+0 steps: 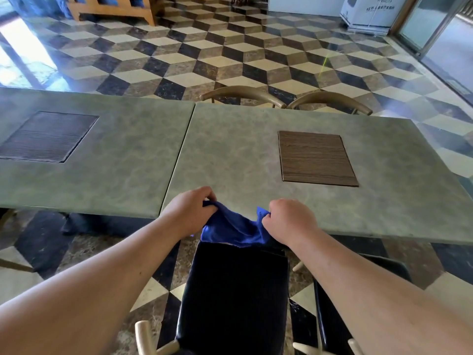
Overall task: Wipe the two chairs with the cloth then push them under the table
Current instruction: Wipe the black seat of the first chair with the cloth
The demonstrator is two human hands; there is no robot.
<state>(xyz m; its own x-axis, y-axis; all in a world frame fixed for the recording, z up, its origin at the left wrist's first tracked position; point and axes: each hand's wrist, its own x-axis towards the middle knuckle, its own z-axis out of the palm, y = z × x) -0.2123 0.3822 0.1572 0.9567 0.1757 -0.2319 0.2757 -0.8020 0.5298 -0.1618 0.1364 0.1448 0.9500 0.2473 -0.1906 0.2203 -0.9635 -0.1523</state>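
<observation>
your left hand (190, 212) and right hand (286, 221) each pinch an end of the blue cloth (233, 229), stretched over the near chair (234, 295) at 6 o'clock, probably spreading it to wipe; the second chair (332, 316) at 4 o'clock.

blue cloth (231, 228), black chair seat (234, 290), mottled grey-green table (230, 155) with brown wood-grain inset (317, 158), cube-patterned floor (204, 47).

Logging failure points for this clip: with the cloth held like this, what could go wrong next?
The blue cloth hangs bunched between left hand and right hand, so a wipe may miss much of the near chair seat. The second chair sits close alongside; pushing one might catch the other.
</observation>
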